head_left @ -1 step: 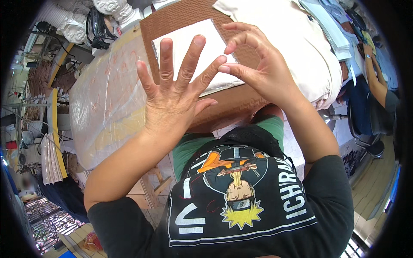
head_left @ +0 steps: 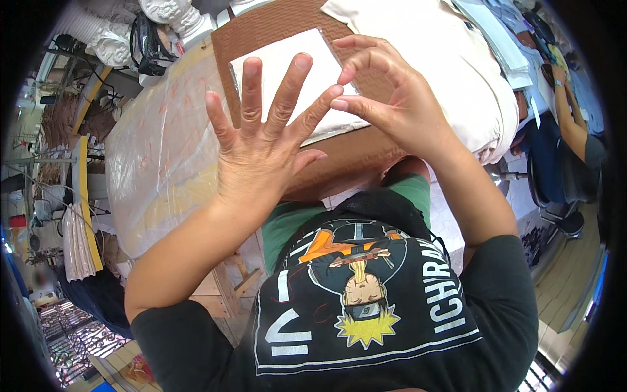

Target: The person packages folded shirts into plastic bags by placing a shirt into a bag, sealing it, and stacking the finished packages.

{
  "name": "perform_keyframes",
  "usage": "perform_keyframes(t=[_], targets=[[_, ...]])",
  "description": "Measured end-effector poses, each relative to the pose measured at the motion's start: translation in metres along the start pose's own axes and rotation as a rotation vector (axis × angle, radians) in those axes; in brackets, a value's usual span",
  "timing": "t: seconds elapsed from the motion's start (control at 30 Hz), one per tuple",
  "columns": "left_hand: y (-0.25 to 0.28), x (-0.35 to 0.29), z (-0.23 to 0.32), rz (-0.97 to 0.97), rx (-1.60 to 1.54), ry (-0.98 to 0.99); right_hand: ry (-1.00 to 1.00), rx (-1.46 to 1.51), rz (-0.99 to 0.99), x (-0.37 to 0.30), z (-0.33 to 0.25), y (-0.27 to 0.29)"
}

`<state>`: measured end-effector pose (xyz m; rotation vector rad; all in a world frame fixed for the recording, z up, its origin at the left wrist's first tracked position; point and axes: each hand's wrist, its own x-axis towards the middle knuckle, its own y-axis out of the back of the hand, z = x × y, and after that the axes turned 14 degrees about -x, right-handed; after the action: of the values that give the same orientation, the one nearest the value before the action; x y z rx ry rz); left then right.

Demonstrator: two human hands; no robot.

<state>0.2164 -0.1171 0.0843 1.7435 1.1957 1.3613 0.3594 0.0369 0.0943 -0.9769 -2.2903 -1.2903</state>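
My left hand (head_left: 258, 144) is held up with its back showing and its fingers spread wide. The thumb and forefinger of my right hand (head_left: 398, 98) close around the tip of my left index finger, while its other fingers curl loosely. Whether anything small is caught in that pinch cannot be made out. Beneath both hands lies a flat white sheet or packet (head_left: 277, 55) with shiny, clear edges, partly hidden by my fingers. It rests on a brown textured cloth (head_left: 346, 163). A pile of cream-white fabric (head_left: 457, 78) is beyond my right hand.
A large surface wrapped in clear plastic (head_left: 157, 157) stands at left. White ornate columns (head_left: 173, 13) and a black bag (head_left: 149, 49) are at the far left. Light blue folded garments (head_left: 506, 55) lie at far right, near another person's arm (head_left: 573, 130). Cloth strips (head_left: 78, 245) hang at left.
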Motion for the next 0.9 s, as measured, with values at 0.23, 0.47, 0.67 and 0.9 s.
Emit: perform_keyframes(t=[0.23,0.47,0.67,0.9], targets=[[0.021,0.004,0.002,-0.013,0.295,-0.169,-0.004,0.002,-0.180,0.000,0.002,0.022],[0.042,0.014,0.013,-0.030,0.582,-0.247,-0.293,-0.093,-0.590,0.011,-0.008,0.049],[0.053,0.016,0.026,-0.065,0.608,-0.284,-0.335,-0.135,-0.746,0.012,-0.012,0.056],[0.055,0.013,0.034,-0.136,0.652,-0.274,-0.318,-0.112,-0.765,0.005,-0.009,0.054]])
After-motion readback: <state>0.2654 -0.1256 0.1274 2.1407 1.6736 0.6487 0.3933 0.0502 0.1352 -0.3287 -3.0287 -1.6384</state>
